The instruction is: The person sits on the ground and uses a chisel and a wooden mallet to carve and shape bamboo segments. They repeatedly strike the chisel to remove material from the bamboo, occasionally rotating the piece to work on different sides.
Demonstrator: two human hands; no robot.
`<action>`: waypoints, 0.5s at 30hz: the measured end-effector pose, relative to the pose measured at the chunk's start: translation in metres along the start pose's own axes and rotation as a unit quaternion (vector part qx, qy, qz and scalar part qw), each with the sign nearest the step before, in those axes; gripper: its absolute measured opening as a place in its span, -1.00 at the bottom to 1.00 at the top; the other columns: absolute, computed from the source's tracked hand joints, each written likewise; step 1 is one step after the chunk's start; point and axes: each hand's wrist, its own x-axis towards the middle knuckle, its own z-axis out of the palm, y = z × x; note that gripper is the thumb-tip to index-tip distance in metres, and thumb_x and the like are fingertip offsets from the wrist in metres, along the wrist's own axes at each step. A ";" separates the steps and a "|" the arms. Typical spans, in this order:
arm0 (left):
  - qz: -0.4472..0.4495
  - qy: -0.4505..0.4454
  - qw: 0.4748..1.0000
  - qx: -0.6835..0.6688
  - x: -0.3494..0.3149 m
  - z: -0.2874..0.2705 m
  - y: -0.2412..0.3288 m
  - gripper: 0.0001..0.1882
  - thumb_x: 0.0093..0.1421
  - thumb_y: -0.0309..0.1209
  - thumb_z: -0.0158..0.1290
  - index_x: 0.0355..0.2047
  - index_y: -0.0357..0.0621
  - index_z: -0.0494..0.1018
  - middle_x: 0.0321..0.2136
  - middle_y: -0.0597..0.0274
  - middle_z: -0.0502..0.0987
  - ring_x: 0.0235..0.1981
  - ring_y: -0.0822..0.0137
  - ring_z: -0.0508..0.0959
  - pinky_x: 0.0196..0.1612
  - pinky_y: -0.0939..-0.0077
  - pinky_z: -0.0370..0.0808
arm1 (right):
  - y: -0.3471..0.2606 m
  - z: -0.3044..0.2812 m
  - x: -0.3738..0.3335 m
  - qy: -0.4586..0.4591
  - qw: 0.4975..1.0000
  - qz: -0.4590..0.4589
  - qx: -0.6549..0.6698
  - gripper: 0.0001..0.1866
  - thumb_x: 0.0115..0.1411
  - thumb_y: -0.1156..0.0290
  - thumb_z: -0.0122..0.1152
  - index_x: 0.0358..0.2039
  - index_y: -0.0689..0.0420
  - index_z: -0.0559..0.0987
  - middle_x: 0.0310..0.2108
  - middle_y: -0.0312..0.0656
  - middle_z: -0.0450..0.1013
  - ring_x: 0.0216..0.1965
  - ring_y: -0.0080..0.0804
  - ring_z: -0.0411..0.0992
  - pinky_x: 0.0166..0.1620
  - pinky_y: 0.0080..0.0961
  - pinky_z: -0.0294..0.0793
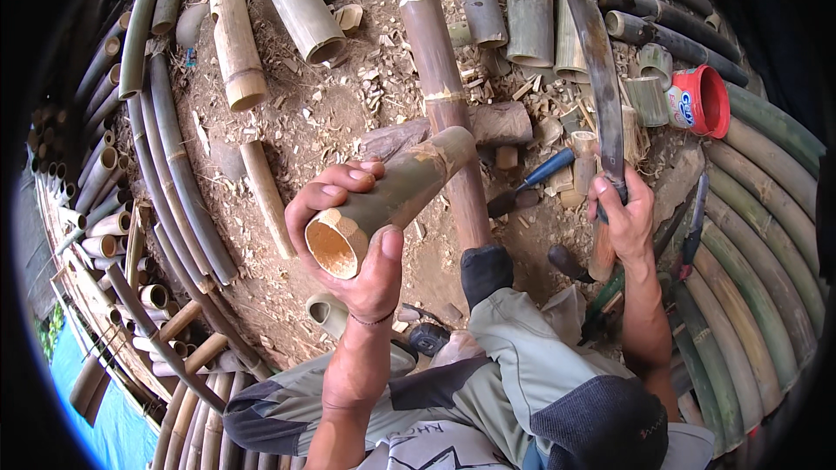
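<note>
My left hand [348, 244] is wrapped round the near end of a short bamboo tube [402, 187]. That cut end faces me and shows a hollow, tan inside. The tube's far end lies against a brown wooden pole [446, 113] that rests on a short log [501, 124]. In my right hand [627, 213] is a machete [601, 78], gripped at its wooden handle, with the long dark blade pointing away from me and upright in the view. Left of that hand, a blue-handled knife [547, 167] lies among small bamboo pieces.
A red plastic tub [699, 102] lies on its side at the right. Split bamboo lengths [758, 270] curve along the right edge. Notched bamboo tubes [300, 9] lie at the far side, and stacked bamboo [178, 183] lines the left. Wood chips cover the dirt floor [348, 122].
</note>
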 end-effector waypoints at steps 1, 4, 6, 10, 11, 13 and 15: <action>0.002 -0.002 1.000 0.000 0.001 0.000 0.000 -0.36 0.04 -0.33 0.37 0.01 -0.14 0.22 -0.11 0.03 0.41 0.00 0.12 0.45 0.17 0.07 0.35 | -0.001 0.001 0.001 0.003 1.000 0.003 0.005 -0.57 0.30 0.44 0.08 0.18 0.21 0.46 -0.55 -0.40 0.36 -0.58 -0.67 0.33 -0.47 -0.66 0.38; 0.001 -0.009 1.000 0.013 0.000 -0.004 -0.004 -0.36 0.05 -0.33 0.37 0.01 -0.14 0.21 -0.11 0.02 0.41 0.00 0.11 0.45 0.16 0.08 0.36 | -0.002 0.002 0.003 -0.005 1.000 0.007 -0.005 -0.57 0.30 0.43 0.09 0.18 0.19 0.46 -0.54 -0.40 0.37 -0.57 -0.68 0.33 -0.47 -0.66 0.38; 0.009 -0.006 1.000 0.010 0.000 -0.005 -0.007 -0.36 0.04 -0.33 0.37 0.01 -0.14 0.22 -0.11 0.03 0.41 0.00 0.12 0.45 0.16 0.08 0.36 | -0.001 0.004 0.005 -0.013 1.000 0.012 -0.008 -0.57 0.30 0.42 0.09 0.18 0.19 0.46 -0.54 -0.40 0.38 -0.57 -0.68 0.33 -0.47 -0.65 0.38; 0.008 0.005 1.000 0.002 -0.001 -0.004 -0.007 -0.37 0.04 -0.34 0.37 0.01 -0.15 0.23 -0.11 0.03 0.41 0.00 0.12 0.45 0.16 0.09 0.36 | 0.000 0.008 0.006 -0.026 1.000 0.015 -0.009 -0.57 0.31 0.41 0.10 0.18 0.19 0.45 -0.54 -0.39 0.39 -0.57 -0.67 0.33 -0.46 -0.65 0.38; 0.011 0.002 1.000 0.005 -0.001 -0.004 -0.007 -0.37 0.05 -0.34 0.37 0.01 -0.15 0.23 -0.10 0.03 0.41 0.00 0.12 0.45 0.16 0.09 0.36 | -0.002 0.008 0.007 -0.032 0.999 0.012 -0.016 -0.57 0.31 0.40 0.10 0.19 0.19 0.45 -0.54 -0.39 0.39 -0.56 -0.67 0.33 -0.46 -0.65 0.38; 0.018 -0.004 1.000 0.011 -0.001 -0.004 -0.008 -0.37 0.05 -0.35 0.36 0.01 -0.15 0.22 -0.10 0.03 0.41 0.00 0.12 0.45 0.16 0.09 0.36 | -0.005 0.007 0.008 -0.043 0.999 0.007 -0.028 -0.57 0.32 0.39 0.11 0.19 0.19 0.45 -0.55 -0.38 0.39 -0.55 -0.67 0.34 -0.45 -0.66 0.38; 0.008 0.002 1.000 0.010 -0.001 -0.004 -0.004 -0.37 0.05 -0.36 0.35 0.02 -0.15 0.22 -0.10 0.03 0.41 0.00 0.12 0.44 0.16 0.09 0.37 | -0.006 0.007 0.008 -0.045 0.999 -0.011 -0.026 -0.57 0.32 0.39 0.11 0.18 0.19 0.46 -0.54 -0.38 0.39 -0.54 -0.67 0.35 -0.43 -0.66 0.38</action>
